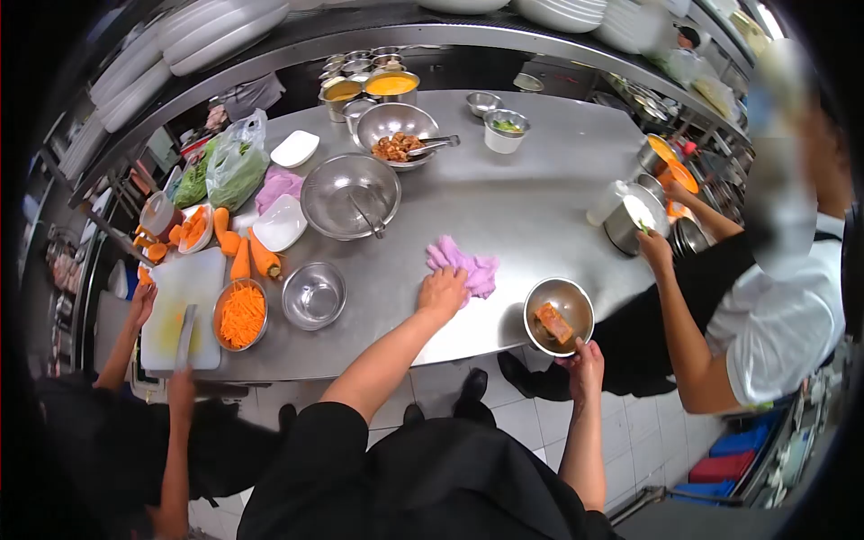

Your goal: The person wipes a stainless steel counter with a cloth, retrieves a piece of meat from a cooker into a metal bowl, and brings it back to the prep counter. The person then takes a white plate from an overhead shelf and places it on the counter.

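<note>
My left hand (442,292) presses down on a crumpled pink-purple cloth (468,265) on the steel table, its fingers curled into the fabric. With my right hand (586,367) I grip the near rim of a steel bowl (533,310) at the table's front edge. Inside that bowl lies an orange-brown piece of food (553,322), perhaps fish or meat. The bowl is tilted slightly towards me. To the left of my left hand stands a small steel bowl (314,296). Beyond it is a large perforated bowl (350,195) with a utensil inside.
At left, a person's hand (180,389) holds a knife (186,333) over a white cutting board (202,279), beside grated carrot (241,317) and whole carrots. On the right another person (783,306) works at a steel pot (623,225). Stacked plates (225,36) sit on the overhead shelf.
</note>
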{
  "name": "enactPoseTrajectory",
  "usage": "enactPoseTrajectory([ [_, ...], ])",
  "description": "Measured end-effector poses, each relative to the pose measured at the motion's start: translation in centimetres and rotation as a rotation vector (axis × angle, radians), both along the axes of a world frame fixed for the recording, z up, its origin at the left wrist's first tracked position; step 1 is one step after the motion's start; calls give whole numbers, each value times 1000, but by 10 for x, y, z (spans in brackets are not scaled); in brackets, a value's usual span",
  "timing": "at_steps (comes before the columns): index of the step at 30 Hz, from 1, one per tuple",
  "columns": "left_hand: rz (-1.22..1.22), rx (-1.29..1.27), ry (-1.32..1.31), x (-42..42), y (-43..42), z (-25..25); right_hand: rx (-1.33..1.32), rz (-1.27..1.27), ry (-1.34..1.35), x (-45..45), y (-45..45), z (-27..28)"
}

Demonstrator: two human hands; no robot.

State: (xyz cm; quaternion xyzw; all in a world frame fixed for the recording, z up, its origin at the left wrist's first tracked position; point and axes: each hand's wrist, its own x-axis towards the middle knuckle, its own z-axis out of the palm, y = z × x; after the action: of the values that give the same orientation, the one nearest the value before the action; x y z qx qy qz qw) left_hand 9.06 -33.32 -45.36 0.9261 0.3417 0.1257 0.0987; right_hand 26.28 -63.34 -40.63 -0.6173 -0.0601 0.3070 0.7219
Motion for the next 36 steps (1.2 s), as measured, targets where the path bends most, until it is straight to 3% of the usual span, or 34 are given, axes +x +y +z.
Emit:
enactPoseTrajectory([
  [3,-6,-83,20,4,4,-1,-2,102,27,51,38,-20],
  [7,36,-224,66,7,18,5,-200,209,55,106,71,-41],
  [9,-13,-348,114,0,37,43,-435,40,-399,134,81,-41],
  [10,-81,-475,166,-6,48,69,-369,10,-419,147,88,-31],
  [12,60,-508,-102,-13,83,97,-257,-2,-510,164,119,-5],
  [16,317,-273,-406,-8,185,171,-73,206,-676,164,228,60],
  [19,371,-64,-425,-12,288,157,-33,408,-923,138,337,89],
  [21,557,62,-273,-5,324,165,-159,525,-1047,112,396,113],
  [26,507,208,-207,7,383,141,-389,458,-1525,102,526,70],
  [27,502,204,-209,9,394,139,-396,456,-1525,101,537,71],
  [29,671,6,-75,10,413,130,-572,782,-1257,99,557,67],
  [33,739,-245,10,11,448,104,-360,839,-1410,110,583,53],
  [35,736,-217,-106,9,463,88,-351,813,-1370,103,584,92],
  [36,685,-275,-149,10,454,105,-331,806,-1407,104,585,110],
])
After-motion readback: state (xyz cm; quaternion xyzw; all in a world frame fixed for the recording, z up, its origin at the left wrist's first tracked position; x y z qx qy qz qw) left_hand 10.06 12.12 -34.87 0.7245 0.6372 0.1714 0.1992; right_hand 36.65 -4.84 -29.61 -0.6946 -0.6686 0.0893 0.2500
